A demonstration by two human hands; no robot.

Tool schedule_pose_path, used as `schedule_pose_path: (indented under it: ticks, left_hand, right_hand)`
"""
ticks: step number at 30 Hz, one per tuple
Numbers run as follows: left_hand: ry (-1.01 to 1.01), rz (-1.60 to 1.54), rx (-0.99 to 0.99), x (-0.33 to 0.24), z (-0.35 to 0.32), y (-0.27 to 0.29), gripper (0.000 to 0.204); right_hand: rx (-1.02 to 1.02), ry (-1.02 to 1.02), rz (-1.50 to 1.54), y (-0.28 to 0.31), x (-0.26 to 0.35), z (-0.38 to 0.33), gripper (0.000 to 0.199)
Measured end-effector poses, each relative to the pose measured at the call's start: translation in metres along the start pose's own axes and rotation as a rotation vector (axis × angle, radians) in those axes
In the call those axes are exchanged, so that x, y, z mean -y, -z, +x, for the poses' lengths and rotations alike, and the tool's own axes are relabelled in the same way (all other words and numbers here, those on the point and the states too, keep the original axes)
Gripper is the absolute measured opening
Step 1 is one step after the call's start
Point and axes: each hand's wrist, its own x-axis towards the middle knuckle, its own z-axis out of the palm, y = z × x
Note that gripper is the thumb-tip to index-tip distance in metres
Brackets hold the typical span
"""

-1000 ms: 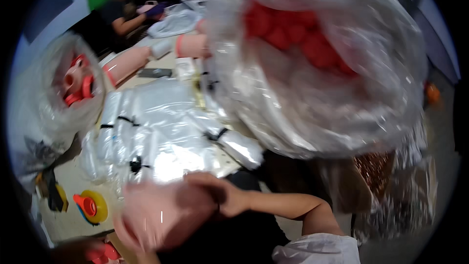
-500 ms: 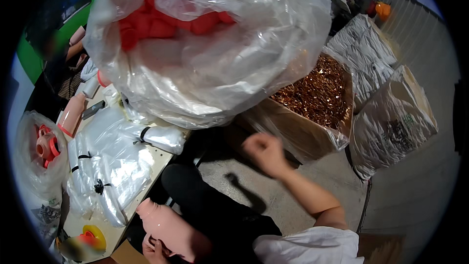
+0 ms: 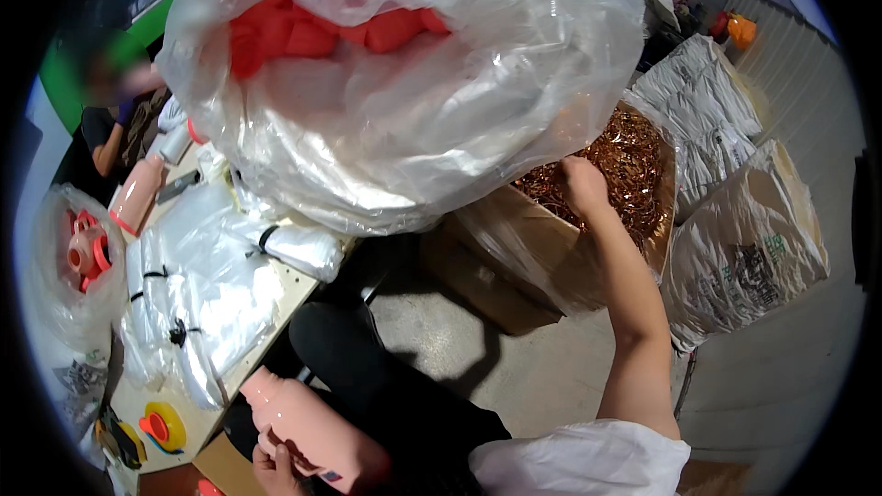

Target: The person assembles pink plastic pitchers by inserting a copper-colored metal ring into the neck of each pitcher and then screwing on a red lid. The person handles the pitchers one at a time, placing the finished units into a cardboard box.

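Head view: left hand (image 3: 276, 459) wraps its grip around a pink plastic bottle (image 3: 308, 432); right hand (image 3: 585, 186) reaches into a cardboard box of coppery metal rings (image 3: 634, 161), grip state unclear.

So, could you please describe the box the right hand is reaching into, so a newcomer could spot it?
Start at the huge clear bag of red parts. Right of it, on the floor, the right hand reaches into an open cardboard box. Unlike the neighbouring white sacks, it holds shiny copper-coloured pieces.
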Motion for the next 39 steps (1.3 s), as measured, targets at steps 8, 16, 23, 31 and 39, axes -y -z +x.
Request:
schedule_pose_path:
  ticks: [8,16,23,31,39]
  left_hand:
    - [-0.056,0.218,0.204,0.011,0.013,0.002,0.028]
    - [-0.088,0.409,0.079,0.004,-0.005,0.018,0.044]
    - [-0.439,0.405,0.111,0.013,0.012,0.002,0.019]
    - [-0.719,0.625,0.130,0.005,-0.012,0.014,0.026]
    - [-0.420,0.011,0.186,0.021,0.093,0.041,0.047]
  right_hand:
    - [0.257,-0.162,-0.011,-0.064,-0.049,0.014,0.021]
    - [-0.392,0.023,-0.020,0.011,0.027,-0.010,0.015]
    - [-0.133,-0.155,1.689,0.026,0.240,-0.127,0.036]
    - [1.079,0.095,1.720,-0.041,0.478,-0.151,0.029]
    - [0.869,0.225,1.651,-0.021,0.508,-0.191,0.022]
